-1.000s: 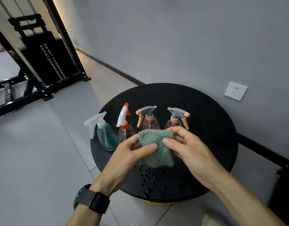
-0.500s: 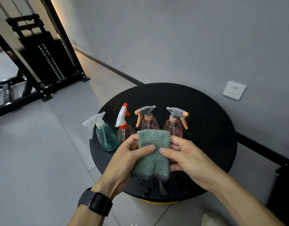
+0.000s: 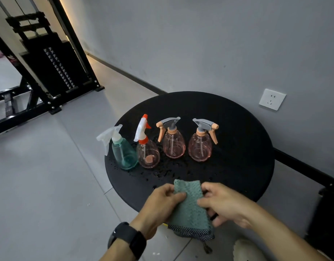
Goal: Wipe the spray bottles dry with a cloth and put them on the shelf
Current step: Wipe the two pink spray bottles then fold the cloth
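Fingers (image 3: pixel 178 194) of the left hand (image 3: pixel 158 206) and those of the right hand (image 3: pixel 224 204) pinch a green cloth (image 3: pixel 190 204) from either side, at six o'clock on the round black tabletop (image 3: pixel 237 147). Near its centre four spray bottles stand upright in a row (water beads around them): teal bottle (image 3: pixel 122 153) at nine o'clock, orange-nozzled bottle (image 3: pixel 147 147), then two pink bottles (image 3: pixel 173 142) toward three o'clock.
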Tool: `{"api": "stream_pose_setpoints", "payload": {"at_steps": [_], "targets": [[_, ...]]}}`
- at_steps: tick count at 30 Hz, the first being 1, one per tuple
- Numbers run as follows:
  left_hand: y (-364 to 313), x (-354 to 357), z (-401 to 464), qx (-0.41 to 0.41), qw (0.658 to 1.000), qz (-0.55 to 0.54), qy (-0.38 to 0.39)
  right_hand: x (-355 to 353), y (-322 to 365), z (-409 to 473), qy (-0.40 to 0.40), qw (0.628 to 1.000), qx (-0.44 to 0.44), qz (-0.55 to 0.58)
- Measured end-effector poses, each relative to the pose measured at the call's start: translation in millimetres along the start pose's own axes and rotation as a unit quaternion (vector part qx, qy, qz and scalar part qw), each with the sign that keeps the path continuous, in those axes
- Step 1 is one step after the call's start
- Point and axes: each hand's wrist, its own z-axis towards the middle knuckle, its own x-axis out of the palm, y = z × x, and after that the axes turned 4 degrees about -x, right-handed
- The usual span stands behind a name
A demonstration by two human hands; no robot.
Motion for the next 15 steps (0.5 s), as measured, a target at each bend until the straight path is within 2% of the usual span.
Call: {"api": "stream_pose_setpoints", "payload": {"at_steps": [3, 11, 15], "targets": [[9.5, 6.8, 11.3, -0.026, 0.999, 0.032, -0.005, 1.2, -14.3, 13.6, -0.008, 0.999, 0.041, -0.030], [16.6, 14.2, 41.2, -0.028, 0.999, 0.034, -0.030, 1.7, -25.9, 41.0, -0.087, 0.995, 0.045, -0.024], [17.3, 16.1, 51.2, -0.014, 0.997, 0.058, -0.055, 0.7, -29.1, 49.8, -0.146, 0.976, 0.041, -0.154]]}}
